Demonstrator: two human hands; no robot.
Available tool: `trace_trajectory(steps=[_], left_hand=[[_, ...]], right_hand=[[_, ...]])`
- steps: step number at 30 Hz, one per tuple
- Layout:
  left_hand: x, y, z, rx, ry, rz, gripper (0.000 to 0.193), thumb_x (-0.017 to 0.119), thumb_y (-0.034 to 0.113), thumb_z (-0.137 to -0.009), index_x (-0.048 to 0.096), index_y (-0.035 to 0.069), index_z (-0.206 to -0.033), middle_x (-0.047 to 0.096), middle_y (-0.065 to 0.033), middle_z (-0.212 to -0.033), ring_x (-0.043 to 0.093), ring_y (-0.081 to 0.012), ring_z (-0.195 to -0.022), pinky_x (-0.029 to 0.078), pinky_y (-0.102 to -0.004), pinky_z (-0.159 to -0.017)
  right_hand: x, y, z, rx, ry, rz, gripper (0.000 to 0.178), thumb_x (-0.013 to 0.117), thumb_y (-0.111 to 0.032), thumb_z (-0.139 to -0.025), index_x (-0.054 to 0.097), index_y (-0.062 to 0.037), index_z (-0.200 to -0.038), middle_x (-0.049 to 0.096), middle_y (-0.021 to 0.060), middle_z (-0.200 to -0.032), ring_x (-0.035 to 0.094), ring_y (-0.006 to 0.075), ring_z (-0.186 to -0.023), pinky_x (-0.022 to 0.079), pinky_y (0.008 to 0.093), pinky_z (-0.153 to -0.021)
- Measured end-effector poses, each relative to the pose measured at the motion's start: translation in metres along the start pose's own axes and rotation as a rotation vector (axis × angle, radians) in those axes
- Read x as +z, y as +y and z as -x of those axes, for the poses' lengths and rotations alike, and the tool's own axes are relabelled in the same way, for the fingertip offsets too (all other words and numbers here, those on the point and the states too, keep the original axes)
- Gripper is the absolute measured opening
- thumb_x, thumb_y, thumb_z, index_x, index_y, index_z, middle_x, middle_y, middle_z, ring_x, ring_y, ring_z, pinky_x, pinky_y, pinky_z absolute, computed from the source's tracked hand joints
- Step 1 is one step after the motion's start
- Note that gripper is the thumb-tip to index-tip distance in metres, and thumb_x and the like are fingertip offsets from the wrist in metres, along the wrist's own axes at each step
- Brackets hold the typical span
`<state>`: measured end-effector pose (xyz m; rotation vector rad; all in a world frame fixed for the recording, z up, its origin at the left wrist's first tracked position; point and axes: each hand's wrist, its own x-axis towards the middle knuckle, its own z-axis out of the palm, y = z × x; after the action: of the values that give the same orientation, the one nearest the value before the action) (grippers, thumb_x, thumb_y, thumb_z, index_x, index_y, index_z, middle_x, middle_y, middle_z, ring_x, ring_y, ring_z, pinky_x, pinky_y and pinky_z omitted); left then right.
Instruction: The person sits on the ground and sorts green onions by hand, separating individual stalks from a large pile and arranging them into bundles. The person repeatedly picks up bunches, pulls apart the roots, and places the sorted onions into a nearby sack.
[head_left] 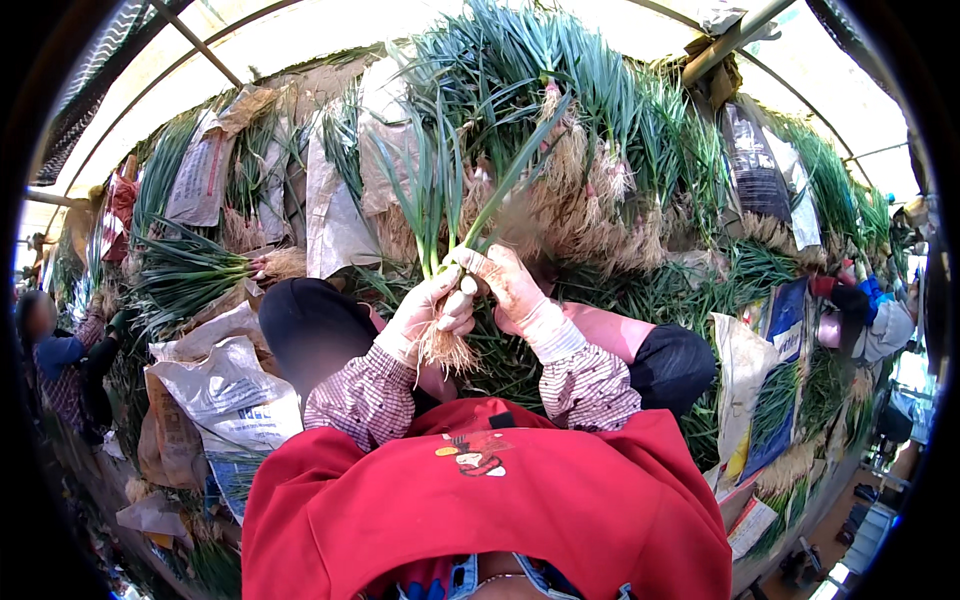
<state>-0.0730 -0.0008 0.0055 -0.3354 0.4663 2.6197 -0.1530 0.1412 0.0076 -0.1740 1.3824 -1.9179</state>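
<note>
A small bunch of green onions (428, 215) stands upright before me, its long green leaves fanning upward and its pale roots (445, 350) hanging down. My left hand (425, 318) is wrapped around the white lower stalks, just above the roots. From the other side, my right hand (512, 288) closes its thumb and fingers on the stalks where white turns green. Both hands look gloved, with checked sleeves at the wrists. One leaf stalk (510, 185) slants away to the upper right. How many stalks are inside my fingers is hidden.
A tall heap of green onions (590, 110) with tangled roots rises ahead. Another bundle (195, 280) lies at left, near a white sack (235, 395). Loose leaves (660, 310) cover the ground. Sacks (745, 375) lie at right. Other people (65, 365) sit at both sides.
</note>
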Motion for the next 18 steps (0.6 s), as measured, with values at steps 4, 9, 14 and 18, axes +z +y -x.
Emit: trace_trajectory(steps=[4,9,14,18], left_hand=[[0.02,0.019,0.007,0.136,0.44,-0.578,0.031,0.051,0.028,-0.099,0.06,0.002,-0.084,0.044,0.0014,-0.048,0.033,-0.0079,-0.034,0.027,-0.0246,-0.036],[0.003,0.089,0.063,0.621,0.58,-0.347,0.029,0.049,0.026,-0.1,0.059,0.0,-0.092,0.038,0.0044,-0.048,0.033,-0.0053,-0.034,0.025,-0.024,-0.035],[0.005,0.123,0.069,0.683,-0.046,0.177,0.028,0.043,0.021,-0.102,0.055,-0.003,-0.111,0.039,0.0056,-0.064,0.038,-0.0032,-0.05,0.032,-0.0211,-0.051],[0.044,0.082,0.001,0.367,0.185,-0.193,0.032,0.054,0.019,-0.094,0.055,-0.003,-0.117,0.034,0.0071,-0.054,0.036,-0.0058,-0.048,0.032,-0.0242,-0.053]], right_hand=[[0.015,0.009,-0.002,-0.311,0.184,0.126,0.015,0.062,-0.018,-0.093,0.063,-0.0032,-0.094,0.056,-0.0033,-0.072,0.048,0.0047,-0.056,0.037,0.0206,-0.052],[-0.024,-0.02,0.008,0.086,-0.039,0.226,0.031,0.063,-0.033,-0.091,0.065,-0.0027,-0.098,0.062,0.0043,-0.077,0.052,0.0081,-0.056,0.042,0.0236,-0.051],[-0.068,-0.115,-0.057,0.023,0.169,1.382,0.058,0.051,-0.052,-0.091,0.058,-0.0058,-0.124,0.058,0.0188,-0.126,0.054,0.0268,-0.121,0.04,0.0406,-0.103],[-0.17,-0.153,-0.166,0.094,0.657,1.431,0.044,0.051,-0.046,-0.094,0.066,-0.0083,-0.112,0.069,0.0145,-0.083,0.066,0.0126,-0.083,0.051,0.0354,-0.073]])
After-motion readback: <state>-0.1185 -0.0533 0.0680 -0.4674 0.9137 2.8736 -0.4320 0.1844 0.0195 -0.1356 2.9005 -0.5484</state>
